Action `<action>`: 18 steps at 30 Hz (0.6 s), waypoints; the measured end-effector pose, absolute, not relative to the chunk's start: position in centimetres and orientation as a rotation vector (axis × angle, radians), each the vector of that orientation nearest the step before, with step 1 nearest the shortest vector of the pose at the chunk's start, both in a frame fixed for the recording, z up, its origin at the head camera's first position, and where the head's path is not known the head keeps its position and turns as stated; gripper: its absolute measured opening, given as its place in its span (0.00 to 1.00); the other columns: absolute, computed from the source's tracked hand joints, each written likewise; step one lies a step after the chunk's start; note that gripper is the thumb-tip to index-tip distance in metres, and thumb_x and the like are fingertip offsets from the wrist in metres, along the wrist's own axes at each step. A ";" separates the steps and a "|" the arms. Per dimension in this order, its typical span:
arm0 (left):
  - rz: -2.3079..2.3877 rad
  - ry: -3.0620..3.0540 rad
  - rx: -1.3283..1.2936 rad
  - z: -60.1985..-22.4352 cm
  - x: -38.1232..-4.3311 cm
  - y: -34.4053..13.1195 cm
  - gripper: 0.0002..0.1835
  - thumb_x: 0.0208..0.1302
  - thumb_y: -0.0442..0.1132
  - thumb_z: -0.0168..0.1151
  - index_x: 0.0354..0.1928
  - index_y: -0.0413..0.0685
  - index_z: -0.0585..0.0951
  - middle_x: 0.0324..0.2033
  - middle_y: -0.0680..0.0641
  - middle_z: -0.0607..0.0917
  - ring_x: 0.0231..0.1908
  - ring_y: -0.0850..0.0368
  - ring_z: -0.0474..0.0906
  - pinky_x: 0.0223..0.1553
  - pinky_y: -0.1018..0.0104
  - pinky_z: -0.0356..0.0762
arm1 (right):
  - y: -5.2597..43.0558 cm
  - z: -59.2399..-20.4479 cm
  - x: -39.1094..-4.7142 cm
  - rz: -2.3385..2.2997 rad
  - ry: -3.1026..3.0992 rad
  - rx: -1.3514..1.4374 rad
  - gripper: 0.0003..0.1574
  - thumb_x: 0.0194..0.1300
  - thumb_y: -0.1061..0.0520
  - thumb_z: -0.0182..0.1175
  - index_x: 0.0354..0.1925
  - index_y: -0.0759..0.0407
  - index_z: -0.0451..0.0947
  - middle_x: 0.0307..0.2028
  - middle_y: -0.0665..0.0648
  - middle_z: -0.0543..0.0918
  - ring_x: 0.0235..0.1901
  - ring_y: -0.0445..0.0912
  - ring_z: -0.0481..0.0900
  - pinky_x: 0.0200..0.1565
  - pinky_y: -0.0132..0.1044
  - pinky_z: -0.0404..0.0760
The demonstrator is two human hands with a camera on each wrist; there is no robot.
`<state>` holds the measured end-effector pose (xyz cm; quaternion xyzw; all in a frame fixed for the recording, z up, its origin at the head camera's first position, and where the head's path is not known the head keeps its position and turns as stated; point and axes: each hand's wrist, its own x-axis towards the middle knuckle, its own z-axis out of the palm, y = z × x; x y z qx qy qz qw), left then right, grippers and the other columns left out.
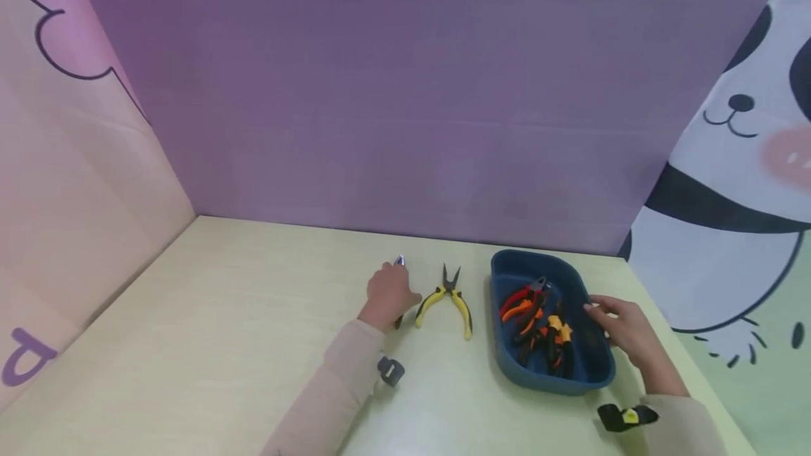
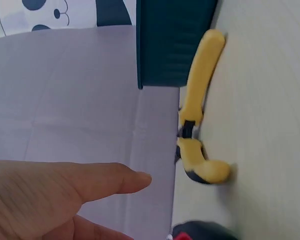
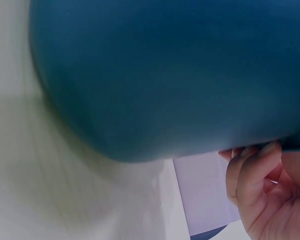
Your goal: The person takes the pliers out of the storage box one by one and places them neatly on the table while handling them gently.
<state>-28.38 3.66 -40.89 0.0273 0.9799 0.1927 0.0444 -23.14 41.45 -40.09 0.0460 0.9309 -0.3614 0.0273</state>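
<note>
My left hand [image 1: 388, 294] is over a pair of pliers [image 1: 400, 260], hiding most of it; only the shiny tip and a bit of dark handle show. In the left wrist view the thumb [image 2: 107, 181] is straight and apart from that tool's black and red handle [image 2: 202, 231]. Just right of this hand lie needle-nose pliers [image 1: 465, 315] with yellow handles spread. My right hand [image 1: 624, 326] pinches the right rim of a blue plastic bin [image 1: 538, 380], thumb and fingers at its edge. Within the bin are several pliers [image 1: 554, 343] with red, orange and black handles.
A pale wooden table [image 1: 209, 343] carries everything. Behind it hangs a purple backdrop [image 1: 412, 104], and a panda-printed sheet [image 1: 716, 266] stands along the right side. A pinkish sheet [image 1: 82, 195] borders the left edge.
</note>
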 end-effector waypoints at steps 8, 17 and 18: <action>0.541 3.000 0.183 -38.8 -28.1 5.6 0.23 0.55 0.51 0.68 0.43 0.39 0.78 0.37 0.43 0.78 0.37 0.51 0.73 0.38 0.60 0.75 | 41.5 -40.2 -23.4 -1.117 2.873 0.124 0.34 0.71 0.50 0.49 0.60 0.79 0.61 0.40 0.70 0.79 0.30 0.42 0.77 0.28 0.40 0.80; 0.560 2.980 0.335 -36.9 -27.7 8.3 0.19 0.53 0.52 0.69 0.32 0.45 0.77 0.30 0.47 0.76 0.32 0.53 0.73 0.32 0.62 0.72 | 41.6 -40.3 -23.3 -1.152 2.870 0.120 0.34 0.71 0.50 0.49 0.61 0.79 0.61 0.40 0.69 0.79 0.28 0.42 0.77 0.27 0.39 0.81; 0.562 2.970 0.353 -36.7 -27.6 8.6 0.18 0.53 0.52 0.68 0.32 0.45 0.77 0.30 0.47 0.76 0.32 0.53 0.73 0.32 0.63 0.72 | 41.6 -40.4 -23.2 -1.157 2.868 0.121 0.34 0.71 0.50 0.49 0.61 0.79 0.61 0.39 0.69 0.79 0.28 0.41 0.77 0.27 0.39 0.81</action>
